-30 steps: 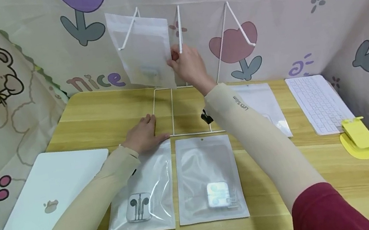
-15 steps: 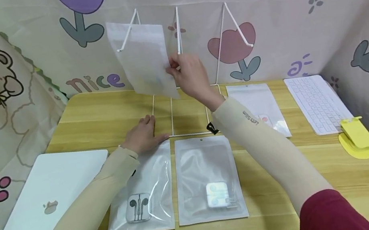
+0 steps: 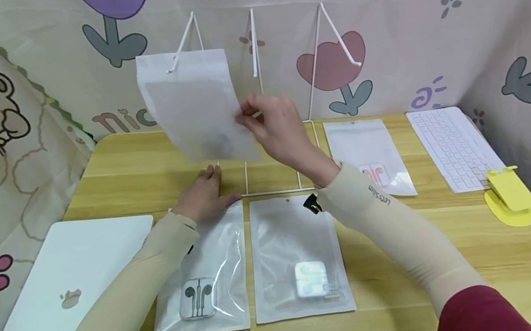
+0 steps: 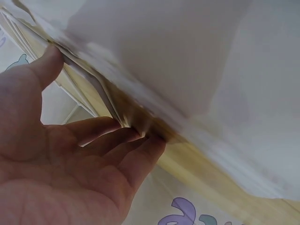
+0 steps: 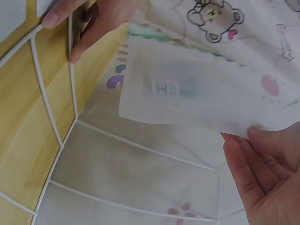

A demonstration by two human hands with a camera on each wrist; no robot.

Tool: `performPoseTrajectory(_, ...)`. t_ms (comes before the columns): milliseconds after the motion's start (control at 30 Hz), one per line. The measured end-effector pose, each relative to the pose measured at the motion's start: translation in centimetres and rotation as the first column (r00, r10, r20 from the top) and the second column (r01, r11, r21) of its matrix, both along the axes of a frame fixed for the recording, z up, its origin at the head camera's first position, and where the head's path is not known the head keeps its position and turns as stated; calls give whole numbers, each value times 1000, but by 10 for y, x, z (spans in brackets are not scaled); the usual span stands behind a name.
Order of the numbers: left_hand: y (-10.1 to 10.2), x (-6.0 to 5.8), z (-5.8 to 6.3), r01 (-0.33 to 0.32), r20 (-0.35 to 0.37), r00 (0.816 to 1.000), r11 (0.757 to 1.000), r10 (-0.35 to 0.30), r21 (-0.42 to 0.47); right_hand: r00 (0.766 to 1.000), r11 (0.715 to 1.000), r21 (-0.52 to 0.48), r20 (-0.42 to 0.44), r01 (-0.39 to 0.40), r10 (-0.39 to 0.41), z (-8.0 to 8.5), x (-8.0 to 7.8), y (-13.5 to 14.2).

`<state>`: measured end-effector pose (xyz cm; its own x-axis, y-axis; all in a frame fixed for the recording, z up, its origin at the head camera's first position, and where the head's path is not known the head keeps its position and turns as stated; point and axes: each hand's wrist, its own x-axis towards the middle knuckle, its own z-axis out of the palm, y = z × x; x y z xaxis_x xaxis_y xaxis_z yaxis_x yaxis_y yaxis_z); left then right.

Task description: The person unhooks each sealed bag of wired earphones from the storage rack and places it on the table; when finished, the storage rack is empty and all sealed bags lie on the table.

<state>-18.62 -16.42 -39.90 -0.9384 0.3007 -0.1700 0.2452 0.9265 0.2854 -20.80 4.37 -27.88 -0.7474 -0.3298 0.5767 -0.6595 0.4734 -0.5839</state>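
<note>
A white pouch (image 3: pixel 191 101) hangs tilted at the left hook (image 3: pixel 181 45) of a white wire rack, whose tip shows in front of the pouch's top edge. Thumb and fingers of my right hand (image 3: pixel 282 127) pinch the pouch's right edge. The right wrist view shows a faint printed item (image 5: pixel 168 89) through the pouch (image 5: pixel 140 103). My left hand (image 3: pixel 200 194) rests on the rack's base wire (image 3: pixel 275 192) at its front left corner, fingers extended. Below lie two clear-front pouches: one with boxed earphones (image 3: pixel 197 299), the other with a white square box (image 3: pixel 311 278).
A third flat pouch (image 3: pixel 367 142), with pink earphones inside, lies behind my right forearm. At the left is a closed silver laptop (image 3: pixel 92 264). A white keyboard (image 3: pixel 452 149) and a yellow stand (image 3: pixel 513 194) are at the right. The rack's middle hook (image 3: pixel 253 44) and right hook (image 3: pixel 341 35) stick out.
My right hand has drawn the pouch forward and down, toward the hook's tip, and the pouch tilts more. The left hand has stayed on the rack's base.
</note>
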Motion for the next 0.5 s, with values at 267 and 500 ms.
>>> performPoseTrajectory(267,0,0,-2,-7,-26,1000,999,8,47,993,999,-4,-108,-42,42,3,19,4)
performPoseTrajectory(500,0,0,-3,-26,-21,999,999,27,25,988,997,-35,-139,-75,70,8,27,4)
